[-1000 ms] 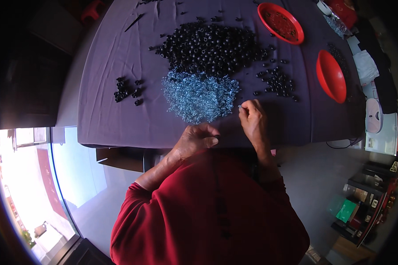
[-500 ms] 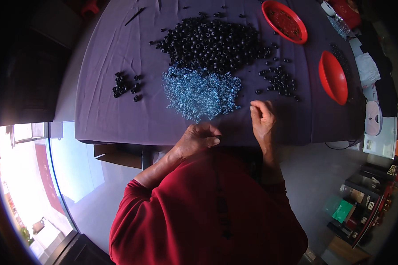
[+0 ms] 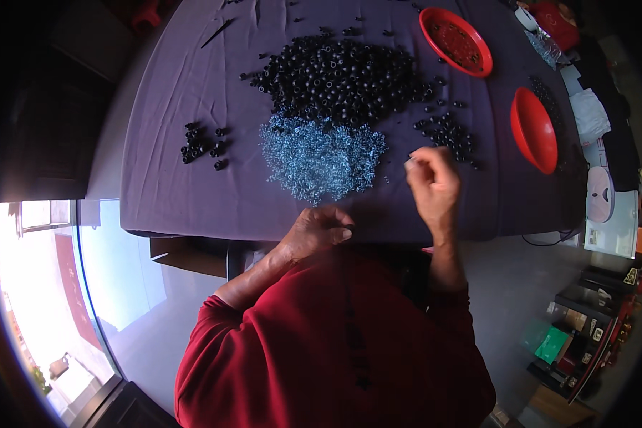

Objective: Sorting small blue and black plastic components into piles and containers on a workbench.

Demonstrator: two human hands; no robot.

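Observation:
My left hand (image 3: 321, 230) is at the table's near edge, thumb and fingers pinched on a small black piece (image 3: 351, 227) that is mostly hidden. My right hand (image 3: 436, 187) hovers to the right, slightly blurred, its fingers curled into a pinch; what they hold, if anything, cannot be made out. Just beyond it lies a small group of black round pieces (image 3: 449, 135). In front of my hands spreads a pile of tiny clear bluish pieces (image 3: 324, 157). Its far side touches a large heap of black, hollow round pieces (image 3: 342, 78).
A purple cloth (image 3: 171, 192) covers the table. Two red bowls, a far one (image 3: 481, 65) and a nearer tilted one (image 3: 533, 132), stand at the right. A few black pieces (image 3: 200, 146) lie at the left, and a thin dark tool (image 3: 217, 32) at the far left.
My right hand has moved a little right and turned, its forearm reaching further over the table. My left hand keeps its pinch in nearly the same place. The view has shifted slightly.

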